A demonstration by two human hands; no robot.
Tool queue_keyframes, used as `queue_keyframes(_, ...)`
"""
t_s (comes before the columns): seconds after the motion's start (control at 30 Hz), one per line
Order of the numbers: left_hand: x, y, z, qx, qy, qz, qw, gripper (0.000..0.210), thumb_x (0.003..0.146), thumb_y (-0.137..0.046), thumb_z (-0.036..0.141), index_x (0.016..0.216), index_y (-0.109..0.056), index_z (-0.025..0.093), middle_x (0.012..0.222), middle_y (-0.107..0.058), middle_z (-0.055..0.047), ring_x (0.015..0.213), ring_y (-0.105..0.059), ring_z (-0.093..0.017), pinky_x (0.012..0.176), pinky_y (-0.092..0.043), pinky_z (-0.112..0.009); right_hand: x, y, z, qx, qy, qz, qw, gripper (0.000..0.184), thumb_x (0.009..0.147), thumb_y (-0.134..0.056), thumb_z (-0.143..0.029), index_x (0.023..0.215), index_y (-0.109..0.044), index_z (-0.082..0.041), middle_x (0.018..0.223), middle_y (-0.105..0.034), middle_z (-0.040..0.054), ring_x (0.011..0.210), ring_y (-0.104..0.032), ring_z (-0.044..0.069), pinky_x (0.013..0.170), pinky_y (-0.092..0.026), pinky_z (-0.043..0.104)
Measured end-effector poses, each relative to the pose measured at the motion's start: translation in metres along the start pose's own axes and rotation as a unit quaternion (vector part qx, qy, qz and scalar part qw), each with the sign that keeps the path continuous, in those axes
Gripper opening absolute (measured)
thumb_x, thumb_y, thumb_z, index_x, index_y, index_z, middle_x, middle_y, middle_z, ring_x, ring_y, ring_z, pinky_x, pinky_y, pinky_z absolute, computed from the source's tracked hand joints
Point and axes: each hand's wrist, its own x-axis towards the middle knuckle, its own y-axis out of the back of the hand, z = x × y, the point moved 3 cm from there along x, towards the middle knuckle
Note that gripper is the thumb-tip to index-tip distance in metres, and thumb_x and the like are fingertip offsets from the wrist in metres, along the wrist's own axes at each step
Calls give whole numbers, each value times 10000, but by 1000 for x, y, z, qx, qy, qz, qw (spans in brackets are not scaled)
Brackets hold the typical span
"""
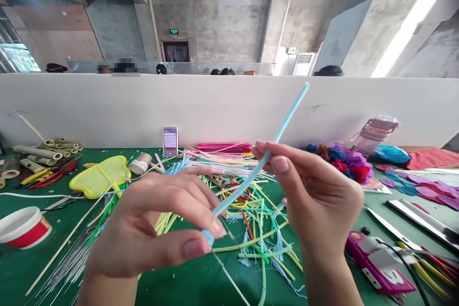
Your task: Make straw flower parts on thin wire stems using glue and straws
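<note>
A light blue pipe cleaner (293,111) slants up to the right between my hands, above the table. My left hand (154,220) pinches its lower end between thumb and index finger, where a small blue lump shows at the fingertips. From that pinch a thin wire (231,277) runs down to the right. Higher up the stem, my right hand (319,196) is closed on it with thumb and fingertips, and the free tip sticks out above. How the blue end meets the wire is hidden by my left fingers.
Loose green and yellow strips (263,234) lie on the green table (172,282). At left are a paper cup (25,227), wires (71,258) and a yellow butterfly-shaped piece (100,177). A power strip (376,263) and scissors (390,227) lie right; a white partition (107,110) stands behind.
</note>
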Motion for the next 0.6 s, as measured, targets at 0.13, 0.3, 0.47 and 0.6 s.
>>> queue_keyframes(0.13, -2, -4, 8, 90, -57, 38, 994, 140, 856, -725, 163, 974, -746, 234, 782, -770, 18, 774, -705, -182, 1031, -502, -472, -7, 0, -17, 46, 19, 66, 997, 224, 906, -719, -176, 1083, -780, -299, 1010, -806, -48, 894, -772, 127, 764, -651, 194)
queue_keyframes(0.3, 0, -9, -4, 287, -80, 96, 950, 405, 823, -738, 91, 1197, -645, 215, 943, -790, -6, 1020, -701, -207, 1162, -377, -533, -8, 1, -26, 75, 50, 126, 988, 251, 888, -707, -74, 1035, -783, -262, 959, -806, -61, 907, -770, 110, 757, -638, 155)
queue_keyframes(0.47, 6, -15, -13, 379, -113, 87, 914, 389, 830, -747, 85, 1182, -614, 187, 919, -795, -2, 1122, -676, -212, 1192, -340, -570, -3, 4, -20, 101, 54, 161, 980, 198, 818, -764, -37, 907, -765, -214, 856, -795, -60, 784, -771, 108, 707, -642, 170)
queue_keyframes(0.6, 9, -12, -26, 453, -113, 98, 879, 325, 852, -742, 107, 1138, -645, 224, 937, -793, 15, 1216, -642, -234, 1203, -310, -579, -2, 1, -13, 146, 23, 126, 981, 237, 808, -782, -57, 960, -705, -221, 806, -777, -58, 730, -770, 136, 678, -657, 232)
